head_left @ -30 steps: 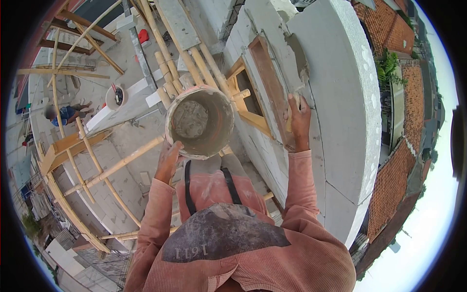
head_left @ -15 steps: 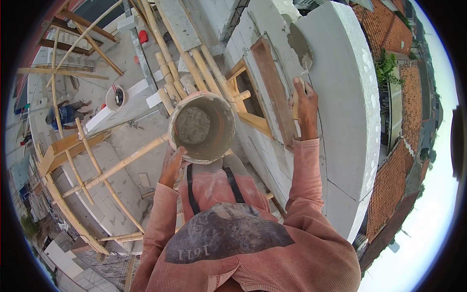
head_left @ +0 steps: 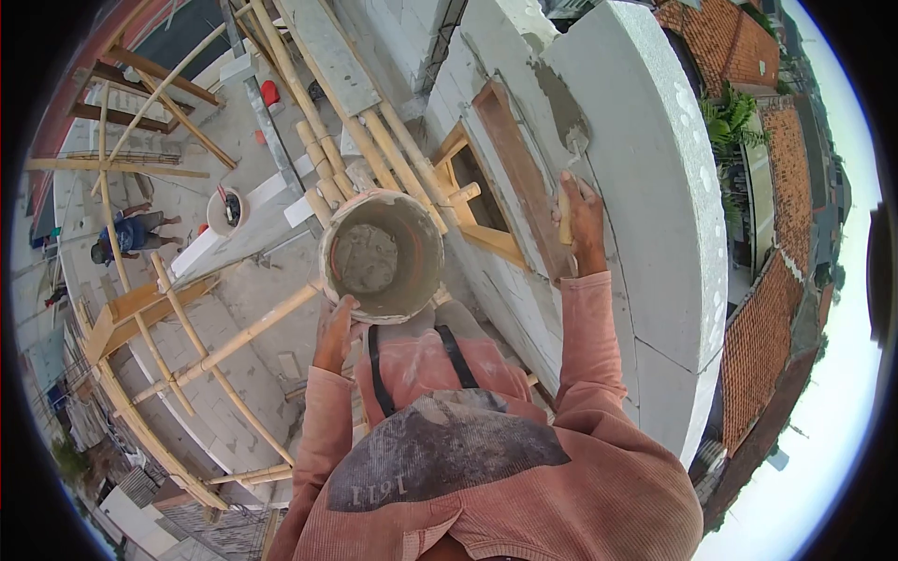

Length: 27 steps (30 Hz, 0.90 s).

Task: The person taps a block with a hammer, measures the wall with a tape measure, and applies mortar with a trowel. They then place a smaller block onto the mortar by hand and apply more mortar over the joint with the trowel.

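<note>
My right hand (head_left: 585,220) is closed round the wooden handle of a trowel (head_left: 576,142). The trowel's blade rests at the lower end of a grey smear of wet mortar (head_left: 558,96) on the pale block wall (head_left: 645,206). Low on the near side of a round bucket (head_left: 426,266), my left hand (head_left: 335,329) grips its rim with the thumb showing; the other fingers are hidden behind it. Grey mortar (head_left: 366,258) lies in the bottom of the bucket, whose mouth faces me.
Bamboo poles (head_left: 248,327) of scaffolding run on the left and ahead. A wooden window frame (head_left: 491,238) sits in the wall beside me. Below are a white pail (head_left: 227,211) and another person (head_left: 136,234). Tiled roofs (head_left: 758,346) lie beyond the wall's outer edge.
The trowel has slid a little down the wall toward me, and the mortar smear now reaches lower. My left hand still holds the bucket. The view has shifted slightly.
</note>
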Motion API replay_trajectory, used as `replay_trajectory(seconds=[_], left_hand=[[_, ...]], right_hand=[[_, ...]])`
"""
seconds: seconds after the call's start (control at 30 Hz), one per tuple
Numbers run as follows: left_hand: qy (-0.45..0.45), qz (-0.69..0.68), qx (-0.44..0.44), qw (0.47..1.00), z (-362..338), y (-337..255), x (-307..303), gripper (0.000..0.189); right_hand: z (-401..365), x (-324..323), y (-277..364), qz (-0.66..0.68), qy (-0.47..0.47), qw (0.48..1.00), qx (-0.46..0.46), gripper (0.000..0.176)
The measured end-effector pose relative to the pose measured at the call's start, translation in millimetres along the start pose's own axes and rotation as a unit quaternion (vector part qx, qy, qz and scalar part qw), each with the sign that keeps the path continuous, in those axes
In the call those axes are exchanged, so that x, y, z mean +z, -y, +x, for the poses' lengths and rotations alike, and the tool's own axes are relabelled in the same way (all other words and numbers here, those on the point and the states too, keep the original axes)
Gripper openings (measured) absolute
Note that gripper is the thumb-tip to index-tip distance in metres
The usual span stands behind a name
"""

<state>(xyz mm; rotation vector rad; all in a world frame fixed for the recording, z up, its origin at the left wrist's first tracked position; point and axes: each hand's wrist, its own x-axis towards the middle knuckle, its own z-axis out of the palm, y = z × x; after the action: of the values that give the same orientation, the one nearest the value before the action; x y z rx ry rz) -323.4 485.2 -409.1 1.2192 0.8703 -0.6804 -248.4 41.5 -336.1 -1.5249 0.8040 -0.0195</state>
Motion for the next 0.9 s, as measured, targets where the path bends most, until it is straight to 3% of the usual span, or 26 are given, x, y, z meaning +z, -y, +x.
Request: replay_trajectory(seconds=[0.2,0.3,0.43,0.5,0.53,0.63,0.73,0.9], left_hand=[[0.032,-0.004,0.043,0.999,3.0,-9.4,11.8,0.044],[0.039,0.008,0.063,0.997,-0.8,-18.9,27.6,0.047],[0.055,0.069,0.141,0.986,-5.7,-38.4,69.2,0.047],[0.064,0.129,0.164,0.976,-4.7,-41.6,74.3,0.049],[0.079,0.164,0.183,0.966,-1.4,-50.6,81.3,0.053],[0.145,0.257,0.294,0.909,-3.5,-79.3,99.3,0.072],[0.178,0.303,0.398,0.848,-21.8,-102.8,117.4,0.072],[0.227,0.289,0.406,0.837,-50.0,-120.1,139.0,0.069]], right_hand=[[-86.4,-37.3,9.4,-0.05,-0.052,0.997,0.019,0.039],[-129.9,-36.5,0.6,-0.065,-0.062,0.996,-0.016,0.042],[-158.4,-45.1,-2.3,-0.224,-0.009,0.974,-0.03,0.042],[-161.3,-42.4,-8.9,-0.404,0.011,0.893,-0.199,0.039],[-153.7,-36.1,-5.2,-0.478,0.01,0.827,-0.295,0.037],[-145.9,-20.2,11.7,-0.586,0.049,0.764,-0.265,0.036],[-133.3,4.8,27.0,-0.651,0.054,0.702,-0.282,0.026],[-129.8,28.3,35.4,-0.644,0.122,0.682,-0.325,0.021]])
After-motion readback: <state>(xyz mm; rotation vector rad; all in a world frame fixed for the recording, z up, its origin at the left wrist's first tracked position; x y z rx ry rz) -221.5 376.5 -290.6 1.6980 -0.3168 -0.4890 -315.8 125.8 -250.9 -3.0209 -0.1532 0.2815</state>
